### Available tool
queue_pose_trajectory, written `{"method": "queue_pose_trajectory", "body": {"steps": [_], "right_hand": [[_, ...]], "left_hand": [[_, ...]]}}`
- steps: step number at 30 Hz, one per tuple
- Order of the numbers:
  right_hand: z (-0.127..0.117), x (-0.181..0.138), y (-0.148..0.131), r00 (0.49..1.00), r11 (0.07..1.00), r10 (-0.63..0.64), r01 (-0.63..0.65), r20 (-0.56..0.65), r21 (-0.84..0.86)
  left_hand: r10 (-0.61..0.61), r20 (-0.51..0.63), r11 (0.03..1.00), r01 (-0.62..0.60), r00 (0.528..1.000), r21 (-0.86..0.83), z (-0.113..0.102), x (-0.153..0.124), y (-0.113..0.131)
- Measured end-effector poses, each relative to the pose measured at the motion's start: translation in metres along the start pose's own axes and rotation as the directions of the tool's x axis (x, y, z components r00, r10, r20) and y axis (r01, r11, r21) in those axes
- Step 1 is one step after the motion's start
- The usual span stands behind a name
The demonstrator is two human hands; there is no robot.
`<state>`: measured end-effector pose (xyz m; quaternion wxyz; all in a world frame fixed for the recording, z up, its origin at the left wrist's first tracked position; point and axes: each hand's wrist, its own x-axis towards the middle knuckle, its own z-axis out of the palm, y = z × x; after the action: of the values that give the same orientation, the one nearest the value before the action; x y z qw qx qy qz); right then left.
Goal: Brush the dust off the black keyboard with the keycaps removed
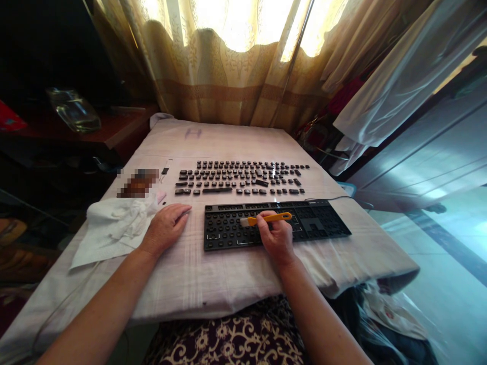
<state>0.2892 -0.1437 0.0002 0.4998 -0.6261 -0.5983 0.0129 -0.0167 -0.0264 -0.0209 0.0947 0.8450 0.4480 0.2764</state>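
Observation:
My right hand (277,237) is closed around the yellow handle of a small brush (273,218). The brush's pale bristles rest on the left part of a black keyboard (312,237), whose keycaps are off over most of its face. To the left of the keyboard, my left hand (167,228) lies on the tablecloth with nothing in it, fingers loosely stretched to the right. Beyond the keyboard, loose black keycaps (216,190) are laid out in rows. A crumpled white tissue (114,223) lies beside my left wrist.
A light tablecloth (236,142) covers the table. Near its left side lie a small black-and-metal tool (165,171), a pink scrap (162,197) and a blurred-out item (139,183). The keyboard cable (331,197) runs right. A glass jar (76,111) stands on a cabinet; curtains (228,71) hang behind.

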Motion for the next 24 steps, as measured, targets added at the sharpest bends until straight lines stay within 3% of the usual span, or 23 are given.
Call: {"method": "queue_pose_trajectory", "body": {"steps": [10, 17, 24], "right_hand": [[0.0008, 0.0001, 0.0012, 0.997, 0.999, 0.003, -0.007, 0.073, 0.053], [0.0021, 0.0003, 0.0020, 0.998, 0.996, 0.061, -0.060, -0.015, 0.073], [0.0021, 0.0009, 0.0004, 0.999, 0.998, 0.041, -0.042, 0.022, 0.057]], "left_hand": [[-0.013, 0.003, 1.000, 0.013, 1.000, 0.002, -0.0010, 0.0003, 0.0013], [-0.008, 0.007, 1.000, 0.008, 1.000, -0.002, -0.0019, 0.0011, 0.0033], [-0.004, 0.000, 1.000, 0.004, 1.000, -0.001, -0.0014, 0.0010, 0.0035]]}}
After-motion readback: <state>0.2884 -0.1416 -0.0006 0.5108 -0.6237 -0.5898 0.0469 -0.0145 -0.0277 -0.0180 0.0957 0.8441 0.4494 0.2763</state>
